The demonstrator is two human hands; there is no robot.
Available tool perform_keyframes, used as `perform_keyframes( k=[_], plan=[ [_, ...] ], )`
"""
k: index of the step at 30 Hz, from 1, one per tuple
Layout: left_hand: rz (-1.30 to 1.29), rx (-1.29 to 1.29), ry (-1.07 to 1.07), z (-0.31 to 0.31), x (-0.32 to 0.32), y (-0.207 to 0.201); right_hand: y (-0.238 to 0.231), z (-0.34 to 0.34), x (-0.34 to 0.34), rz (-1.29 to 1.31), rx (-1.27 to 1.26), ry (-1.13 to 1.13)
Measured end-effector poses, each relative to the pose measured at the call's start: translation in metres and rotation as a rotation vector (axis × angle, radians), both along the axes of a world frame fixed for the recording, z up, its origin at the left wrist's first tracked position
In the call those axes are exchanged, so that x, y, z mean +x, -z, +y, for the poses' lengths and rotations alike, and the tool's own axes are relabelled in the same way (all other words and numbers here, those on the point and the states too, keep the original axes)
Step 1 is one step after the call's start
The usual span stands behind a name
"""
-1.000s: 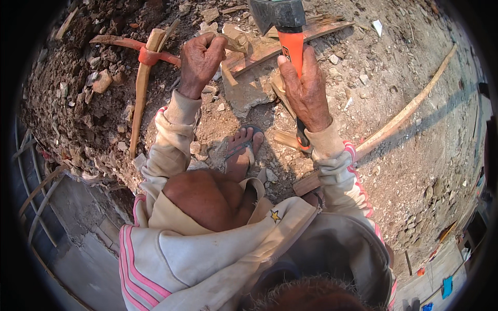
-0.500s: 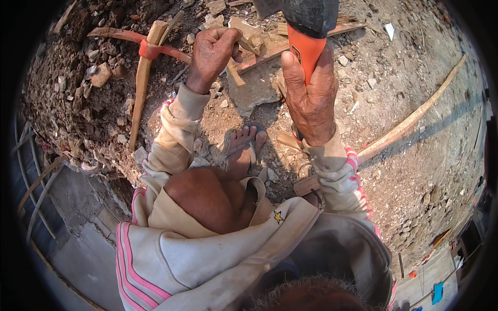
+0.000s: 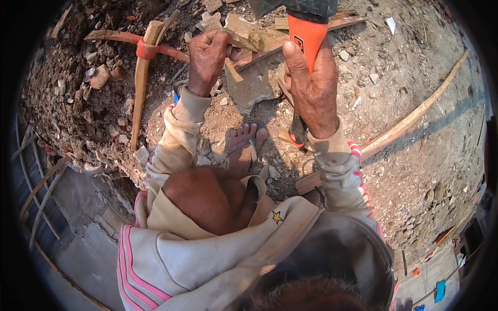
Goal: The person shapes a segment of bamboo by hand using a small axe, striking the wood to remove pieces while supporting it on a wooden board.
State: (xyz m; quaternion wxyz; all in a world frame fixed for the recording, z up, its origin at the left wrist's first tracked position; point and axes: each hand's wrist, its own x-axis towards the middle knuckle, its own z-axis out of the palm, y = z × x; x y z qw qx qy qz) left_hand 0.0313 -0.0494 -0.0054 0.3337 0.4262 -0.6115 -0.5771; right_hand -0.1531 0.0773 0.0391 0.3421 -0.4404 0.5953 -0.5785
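My right hand (image 3: 314, 96) is wrapped around the orange and black handle of a hatchet (image 3: 306, 39), close below its dark head. The head is partly cut off by the upper edge of the view. Below my palm the handle's black lower end with an orange rim shows. To the left, my left hand (image 3: 206, 59) is closed in a pinch on a thin wood strip (image 3: 241, 41), which points right over a flat stone slab (image 3: 251, 88). Wooden boards (image 3: 275, 46) lie on the ground just beyond the strip.
A pickaxe (image 3: 140, 93) with a red head and wooden handle lies on the rubble to the left. One sandalled foot (image 3: 243, 142) rests between my arms. A long curved pole (image 3: 415, 116) lies at the right. Loose stones and soil surround everything.
My right hand has shifted slightly away from me with the hatchet, and more of the handle's lower end now shows. My left hand has moved only slightly, still pinching the wood strip.
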Motion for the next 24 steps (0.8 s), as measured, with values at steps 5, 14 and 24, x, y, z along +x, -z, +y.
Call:
perform_keyframes(
  k=[5,14,24],
  plan=[
    [0.016,0.018,-0.052,0.003,0.0,0.005,0.016,0.0,0.015,0.235,-0.09,0.076],
    [0.066,-0.022,-0.068,0.012,-0.009,-0.002,-0.008,-0.004,0.007,0.221,-0.086,0.027],
    [0.019,-0.003,-0.013,0.024,-0.006,0.003,0.045,0.0,0.003,0.192,0.263,-0.134]
  ],
)
